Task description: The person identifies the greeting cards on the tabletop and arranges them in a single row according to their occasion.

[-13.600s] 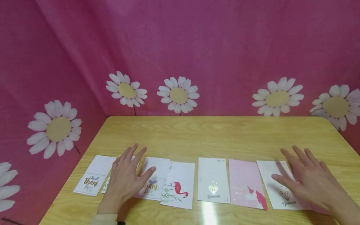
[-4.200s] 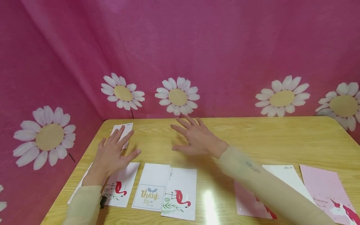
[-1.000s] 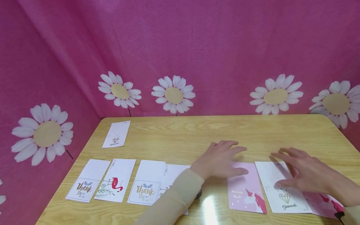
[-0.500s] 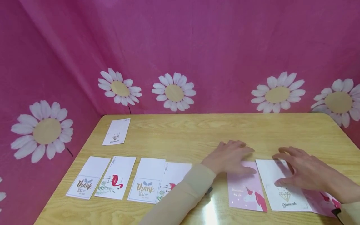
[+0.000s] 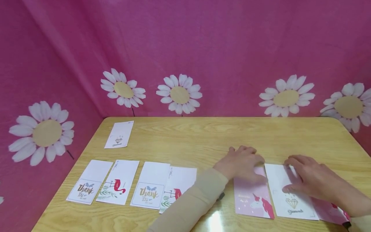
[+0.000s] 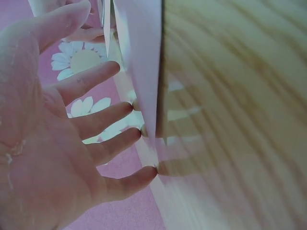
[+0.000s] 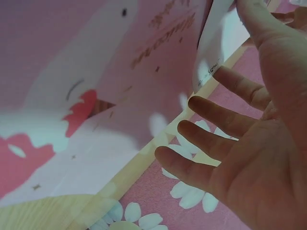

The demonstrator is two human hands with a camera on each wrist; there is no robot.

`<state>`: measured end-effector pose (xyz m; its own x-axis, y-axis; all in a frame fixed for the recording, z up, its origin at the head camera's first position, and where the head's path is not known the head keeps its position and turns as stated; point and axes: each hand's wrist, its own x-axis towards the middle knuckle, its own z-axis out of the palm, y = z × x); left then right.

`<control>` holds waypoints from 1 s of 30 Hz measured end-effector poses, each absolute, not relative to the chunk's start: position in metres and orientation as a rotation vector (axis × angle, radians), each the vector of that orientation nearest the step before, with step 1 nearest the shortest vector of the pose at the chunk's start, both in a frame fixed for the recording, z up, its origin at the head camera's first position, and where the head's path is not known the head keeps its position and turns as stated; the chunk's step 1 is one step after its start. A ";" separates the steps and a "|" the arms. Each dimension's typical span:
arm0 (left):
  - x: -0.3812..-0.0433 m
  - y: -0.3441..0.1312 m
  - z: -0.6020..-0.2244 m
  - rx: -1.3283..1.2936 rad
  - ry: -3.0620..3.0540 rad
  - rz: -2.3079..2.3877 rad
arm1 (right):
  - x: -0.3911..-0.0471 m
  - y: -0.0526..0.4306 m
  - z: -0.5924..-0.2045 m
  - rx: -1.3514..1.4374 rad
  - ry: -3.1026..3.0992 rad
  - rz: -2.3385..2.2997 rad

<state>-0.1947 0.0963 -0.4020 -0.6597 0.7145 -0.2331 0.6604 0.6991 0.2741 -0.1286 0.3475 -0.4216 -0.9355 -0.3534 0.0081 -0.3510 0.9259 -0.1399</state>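
My left hand (image 5: 243,163), fingers spread and slightly bent, reaches over the top of a pink unicorn card (image 5: 252,201). In the left wrist view, its fingertips (image 6: 144,175) come down by that card's edge on the wood. A white card with a gold diamond (image 5: 282,190) lies just right of the pink one. My right hand (image 5: 316,178) is over this white card's right side, thumb across its face. Beneath that hand is a second pink unicorn card (image 5: 328,211), largely hidden; in the right wrist view the loosely bent fingers (image 7: 182,167) hover along its far edge.
Another diamond card (image 5: 119,134) lies alone at the table's (image 5: 203,138) far left. Along the left front run a thank-you card (image 5: 90,182), a flamingo card (image 5: 117,182), a second thank-you card (image 5: 149,185) and a second flamingo card (image 5: 181,182), partly behind my left sleeve (image 5: 194,203).
Earlier, a diamond card left the front row for the far left corner, and my left hand crossed to the right. Within the last second that hand edges further right over the pink card.
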 end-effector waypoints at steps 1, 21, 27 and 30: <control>-0.194 0.096 -0.401 1.079 2.585 0.239 | -0.128 0.347 -0.422 -0.549 3.070 -0.208; -0.193 0.108 -0.403 1.142 2.456 0.621 | -0.121 0.349 -0.432 -0.608 3.149 -0.293; -0.186 0.116 -0.401 1.027 2.353 0.826 | -0.122 0.350 -0.430 -0.568 3.131 -0.283; -0.180 0.120 -0.400 0.852 2.260 0.973 | -0.122 0.349 -0.429 -0.557 3.132 -0.298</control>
<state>-0.1803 0.1204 -0.4003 -0.6600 0.7191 -0.2174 0.3365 0.5418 0.7702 -0.1221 0.3493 -0.4294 -0.9378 -0.3366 0.0853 -0.3466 0.9219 -0.1730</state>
